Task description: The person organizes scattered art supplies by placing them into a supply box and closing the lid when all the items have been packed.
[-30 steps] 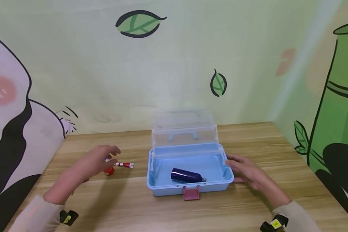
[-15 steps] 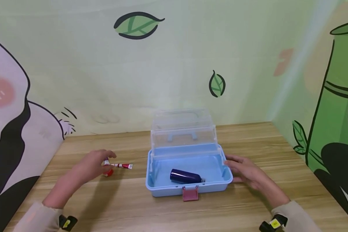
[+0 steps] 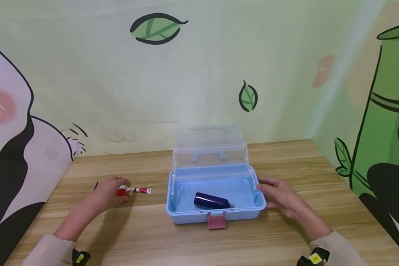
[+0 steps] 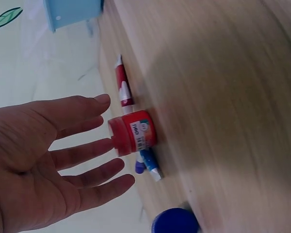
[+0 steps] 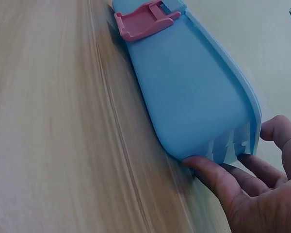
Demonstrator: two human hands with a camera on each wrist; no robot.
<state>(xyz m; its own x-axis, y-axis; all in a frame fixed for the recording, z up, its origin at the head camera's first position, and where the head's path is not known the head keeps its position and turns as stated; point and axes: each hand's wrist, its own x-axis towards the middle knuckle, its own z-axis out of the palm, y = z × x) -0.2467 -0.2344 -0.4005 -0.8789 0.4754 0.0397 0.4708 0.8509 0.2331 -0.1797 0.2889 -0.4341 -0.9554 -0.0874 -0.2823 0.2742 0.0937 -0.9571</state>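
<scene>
- Red: a jar [image 4: 133, 131] at my left hand [image 3: 107, 192], with a dark red tube [image 4: 123, 85] and a blue tube [image 4: 150, 162] near it on the table [image 3: 153, 240].
- Left grip: fingers spread wide; whether a fingertip touches the jar, I cannot tell.
- Right grip: my right hand [image 3: 280, 195] rests its fingers against the right end of the box [image 3: 189, 219], apparently steadying it.
- Step: I judge this a reach for the jar; the next move calls for curling my left fingers round it.
- Box contents: one dark blue bottle [image 3: 211, 201], lying on its side near the front; clear lid [image 3: 209, 142] raised.
</scene>
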